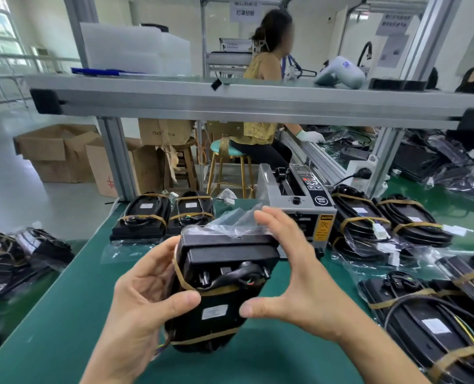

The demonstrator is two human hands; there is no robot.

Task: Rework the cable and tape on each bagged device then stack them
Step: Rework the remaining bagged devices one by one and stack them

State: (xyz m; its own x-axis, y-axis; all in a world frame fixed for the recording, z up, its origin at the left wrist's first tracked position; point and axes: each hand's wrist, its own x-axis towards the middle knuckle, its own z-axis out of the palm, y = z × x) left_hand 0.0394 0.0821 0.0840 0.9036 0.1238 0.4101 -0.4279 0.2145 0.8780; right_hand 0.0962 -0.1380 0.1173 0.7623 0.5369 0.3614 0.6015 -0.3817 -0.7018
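Head view: beyond the hands stands a grey tape dispenser (296, 202) on the green bench (64, 314), with two taped devices (163, 214) to the far left of it and more bagged devices (382, 220) to the right of the hands. A heap of bagged units (17, 253) lies left of the left hand, off the bench edge. Between the hands is the black device (219, 278), wound with its cable (238, 275) and brown tape (210, 291), its clear bag (235, 220) bunched at the far end. The left hand (144, 289) grips its side, thumb curled over the tape. The right hand (288, 275) is spread wide, fingertips at the bag, thumb at the device.
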